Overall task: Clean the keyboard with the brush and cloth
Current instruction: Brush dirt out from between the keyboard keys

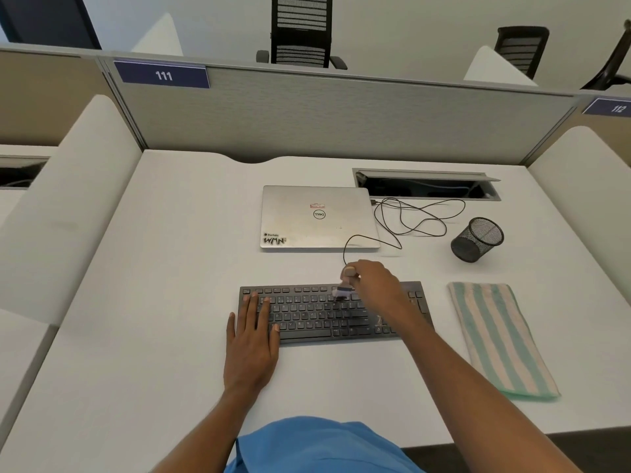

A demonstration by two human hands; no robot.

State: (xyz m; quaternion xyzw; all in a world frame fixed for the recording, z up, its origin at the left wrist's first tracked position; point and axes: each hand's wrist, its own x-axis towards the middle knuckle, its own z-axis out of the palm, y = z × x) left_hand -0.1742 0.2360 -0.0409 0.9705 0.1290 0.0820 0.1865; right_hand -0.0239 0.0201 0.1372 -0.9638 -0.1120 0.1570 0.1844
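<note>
The left hand [251, 339] lies flat, fingers straight and slightly spread, pressing on the left end of the keyboard [317, 319]. The right hand [375, 285] is curled around a small brush [345, 285], its bristles on the upper key rows right of centre. The striped cloth [500, 339] lies folded on the desk [153, 302], just right of the keyboard and apart from it. Behind sit a closed laptop [317, 216], a looped cable [409, 216] and a tilted mesh cup [478, 238]. Bare desk stretches left of the keyboard.

One keyboard [307, 315], one brush [342, 291], one striped cloth [502, 339], one closed laptop [317, 216], one mesh pen cup [476, 238], one black cable [375, 202], one counter [170, 302]. Two number plates: 111 [163, 75], 112 [611, 107].
</note>
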